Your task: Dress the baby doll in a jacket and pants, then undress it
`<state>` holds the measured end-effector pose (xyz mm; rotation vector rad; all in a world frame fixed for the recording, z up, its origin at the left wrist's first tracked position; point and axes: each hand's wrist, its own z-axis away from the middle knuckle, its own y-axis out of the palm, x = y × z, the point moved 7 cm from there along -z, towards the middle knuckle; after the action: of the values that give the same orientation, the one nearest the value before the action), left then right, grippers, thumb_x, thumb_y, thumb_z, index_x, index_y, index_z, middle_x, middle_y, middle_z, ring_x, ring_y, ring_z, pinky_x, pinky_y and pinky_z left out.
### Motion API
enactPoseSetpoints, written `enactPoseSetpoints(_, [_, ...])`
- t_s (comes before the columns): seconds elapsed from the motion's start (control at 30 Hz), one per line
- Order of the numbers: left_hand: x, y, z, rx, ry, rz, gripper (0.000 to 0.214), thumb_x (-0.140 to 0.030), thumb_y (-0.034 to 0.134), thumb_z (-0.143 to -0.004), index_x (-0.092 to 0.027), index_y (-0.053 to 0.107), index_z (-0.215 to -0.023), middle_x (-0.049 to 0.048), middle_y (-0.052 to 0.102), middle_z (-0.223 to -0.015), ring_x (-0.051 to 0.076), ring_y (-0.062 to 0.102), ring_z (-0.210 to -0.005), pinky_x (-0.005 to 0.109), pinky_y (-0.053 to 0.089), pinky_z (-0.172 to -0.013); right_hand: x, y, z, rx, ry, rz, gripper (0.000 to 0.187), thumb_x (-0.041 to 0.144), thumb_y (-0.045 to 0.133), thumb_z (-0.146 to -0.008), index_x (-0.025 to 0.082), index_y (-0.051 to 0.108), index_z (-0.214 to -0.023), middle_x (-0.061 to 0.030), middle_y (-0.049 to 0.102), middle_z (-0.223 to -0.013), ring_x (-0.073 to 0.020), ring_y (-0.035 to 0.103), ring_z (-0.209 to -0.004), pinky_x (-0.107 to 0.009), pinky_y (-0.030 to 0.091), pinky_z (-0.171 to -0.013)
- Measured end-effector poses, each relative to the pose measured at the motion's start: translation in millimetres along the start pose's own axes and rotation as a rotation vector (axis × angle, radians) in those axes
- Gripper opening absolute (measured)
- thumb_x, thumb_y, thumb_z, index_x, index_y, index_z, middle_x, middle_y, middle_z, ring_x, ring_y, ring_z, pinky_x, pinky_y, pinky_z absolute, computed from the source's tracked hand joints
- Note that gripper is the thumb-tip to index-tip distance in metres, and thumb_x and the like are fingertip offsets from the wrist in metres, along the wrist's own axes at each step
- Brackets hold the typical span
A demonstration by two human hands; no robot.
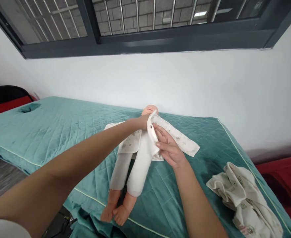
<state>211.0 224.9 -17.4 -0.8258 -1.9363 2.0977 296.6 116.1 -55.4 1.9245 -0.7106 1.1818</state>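
A baby doll (140, 172) lies on its back with its head toward the wall, its legs in white and its feet bare. It wears a white baby shirt (179, 137) with small printed figures, one sleeve spread out to the right. My left hand (145, 121) reaches across to the doll's chest. Its fingers are hidden behind the raised front flap of the shirt. From the right, my right hand (169, 147) has its thumb and fingers closed on the edge of that flap.
A crumpled printed cloth (247, 198) lies at the right on the green quilted bed (68, 122), which has a face hole at its left end. Red seats or chairs (284, 185) stand beyond the right edge. A white wall (125, 79) with a barred window rises behind.
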Motion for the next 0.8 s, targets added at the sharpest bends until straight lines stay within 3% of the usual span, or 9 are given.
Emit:
enactPoseSetpoints(0.1, [4.4,-11.1,14.8,0.01,0.055,0.075,0.025,-0.03,0.053,-0.098,-0.013,0.069,-0.109,0.0059,0.072,-0.115,0.02,0.065,-0.103,0.028,0.053,-0.091,-3.2,5.6,0.8,0.058,0.055,-0.026,0.062,0.035,0.078,-0.078,0.037,0.058,-0.138,0.0006,0.035,-0.165,-0.0272,0.062,-0.123,-0.041,0.057,-0.094])
enactPoseSetpoints(0.23, [5.4,-31.1,29.0,-0.094,0.041,0.247,0.045,-0.046,0.032,-0.103,-0.02,0.065,-0.122,0.0052,0.07,-0.124,0.02,0.065,-0.106,0.027,0.051,-0.092,-1.8,9.8,2.3,0.097,0.081,-0.03,0.055,0.032,0.075,-0.083,0.039,0.06,-0.136,0.0006,0.036,-0.165,-0.0278,0.06,-0.127,-0.034,0.057,-0.082])
enactPoseSetpoints(0.33, [2.6,-28.7,30.2,-0.007,-0.005,0.234,0.054,-0.058,0.048,-0.095,-0.023,0.057,-0.135,0.0068,0.069,-0.125,0.022,0.066,-0.106,0.027,0.051,-0.088,-3.1,11.4,2.6,0.105,0.106,-0.02,0.053,0.03,0.075,-0.084,0.036,0.062,-0.135,-0.0022,0.042,-0.162,-0.029,0.059,-0.13,-0.031,0.056,-0.078])
enactPoseSetpoints(0.43, [-3.9,-24.8,27.9,0.033,-0.018,0.118,0.067,-0.041,0.07,-0.081,-0.023,0.052,-0.142,0.0071,0.066,-0.131,0.023,0.063,-0.114,0.026,0.049,-0.089,-4.1,11.5,2.2,0.098,0.105,-0.024,0.051,0.03,0.076,-0.084,0.034,0.063,-0.133,-0.0044,0.046,-0.159,-0.0297,0.06,-0.13,-0.029,0.055,-0.075])
enactPoseSetpoints(0.57, [-5.1,-31.5,27.9,-0.12,-0.088,-0.012,0.05,-0.017,0.056,-0.084,-0.025,0.058,-0.133,0.0052,0.065,-0.134,0.021,0.064,-0.111,0.029,0.049,-0.088,-4.1,16.7,4.0,0.134,0.105,-0.006,0.048,0.031,0.074,-0.086,0.034,0.063,-0.133,-0.005,0.048,-0.158,-0.0286,0.061,-0.128,-0.029,0.054,-0.075])
enactPoseSetpoints(0.67, [0.3,-37.9,32.8,-0.247,-0.164,-0.11,0.042,-0.011,0.049,-0.085,-0.022,0.061,-0.124,0.0062,0.066,-0.129,0.023,0.063,-0.109,0.031,0.05,-0.083,-3.0,25.3,8.2,0.2,0.11,0.003,0.047,0.03,0.072,-0.089,0.035,0.062,-0.134,-0.0039,0.045,-0.159,-0.027,0.061,-0.128,-0.028,0.054,-0.077])
enactPoseSetpoints(0.8, [4.1,-38.3,41.2,-0.317,-0.212,-0.295,0.044,-0.003,0.046,-0.084,-0.017,0.059,-0.124,0.012,0.064,-0.122,0.026,0.059,-0.112,0.033,0.051,-0.077,-1.5,30.3,13.3,0.268,0.119,0.011,0.045,0.032,0.071,-0.09,0.032,0.062,-0.134,-0.007,0.052,-0.154,-0.0271,0.064,-0.124,-0.03,0.055,-0.077])
